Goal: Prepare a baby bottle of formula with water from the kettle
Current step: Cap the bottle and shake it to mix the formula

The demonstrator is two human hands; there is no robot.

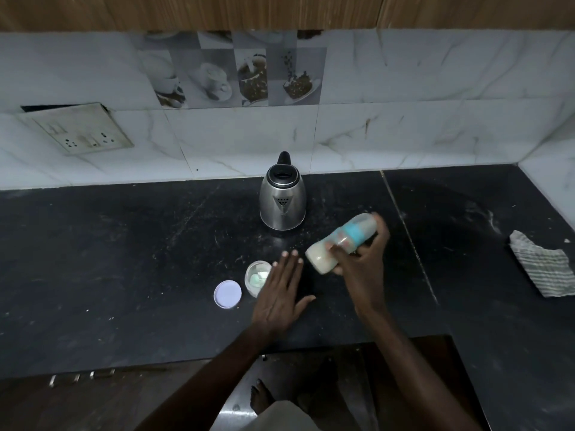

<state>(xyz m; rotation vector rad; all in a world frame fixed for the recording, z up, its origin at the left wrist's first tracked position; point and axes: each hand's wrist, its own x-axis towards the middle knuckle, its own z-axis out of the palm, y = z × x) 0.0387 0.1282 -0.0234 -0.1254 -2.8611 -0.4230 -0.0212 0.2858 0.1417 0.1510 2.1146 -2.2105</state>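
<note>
Kettle shiny steel w/ black plastic; counter dark speckled stone; cloth ribbed.

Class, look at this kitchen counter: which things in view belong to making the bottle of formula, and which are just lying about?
Belong to the job:
- baby bottle, tilted in the right hand, milky liquid inside
- kettle
- open small jar beside the left hand
- jar lid, lying flat

Just lying about:
- folded cloth at the counter's right
- wall socket plate

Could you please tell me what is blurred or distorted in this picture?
Head view: dim light; the tilted clear baby bottle with a teal band in the right hand is motion-blurred, the steel electric kettle is sharp; wide-angle bending curves the black stone counter.
</note>
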